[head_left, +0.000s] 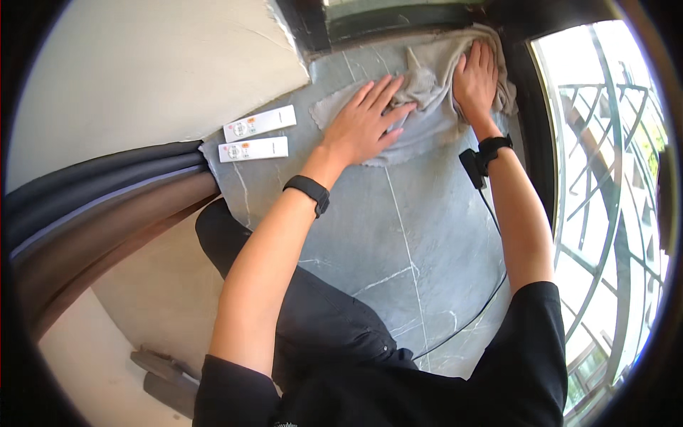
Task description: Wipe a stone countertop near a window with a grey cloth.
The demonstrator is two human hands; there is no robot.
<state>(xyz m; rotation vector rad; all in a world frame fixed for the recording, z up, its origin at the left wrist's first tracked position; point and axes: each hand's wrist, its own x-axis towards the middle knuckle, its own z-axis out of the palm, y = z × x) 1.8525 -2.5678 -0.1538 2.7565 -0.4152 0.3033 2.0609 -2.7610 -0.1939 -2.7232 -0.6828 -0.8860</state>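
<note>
A thin grey-beige cloth [434, 135] lies spread and partly bunched on a grey marbled stone ledge [341, 220]. My left hand [364, 122] rests on the cloth's left part, palm down, its fingers spread. At the far right corner, my right hand [475, 84] presses flat on the bunched part of the cloth, fingers stretched out. Neither hand is closed around the cloth. Black straps circle both wrists. A small black box [471, 169] sits by the right wrist with a cable [491, 306] running back toward me.
Two white remote controls [260, 123] lie side by side left of my left hand. Dark and brown curtains [121, 206] hang at the left, below a pale wall [163, 64]. A dark window frame [530, 135] borders the right side, with a metal grille [605, 171] beyond the glass.
</note>
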